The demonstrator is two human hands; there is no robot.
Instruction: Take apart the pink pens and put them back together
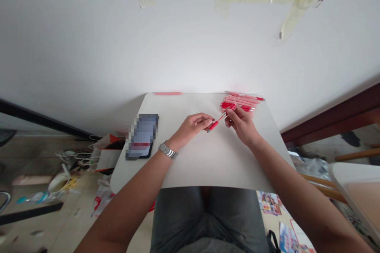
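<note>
Over the middle of the white table (208, 166) I hold a red and clear pen (220, 119), tilted with its metal tip toward the lower left. My right hand (240, 121) pinches its upper end between thumb and fingers. My left hand (196, 125), with a metal watch on the wrist, has its fingers curled beside the pen's red grip end; whether they press on it I cannot make out. Just behind my right hand lies a pile of red and pink pens (242, 101), partly hidden by that hand.
A phone (144, 136) with a blurred screen lies at the table's left side. A pink pen-like strip (168, 93) rests along the back edge, against the white wall (184, 47). Bags and a bottle (37, 197) are on the floor to the left. Another white surface (353, 172) stands at right.
</note>
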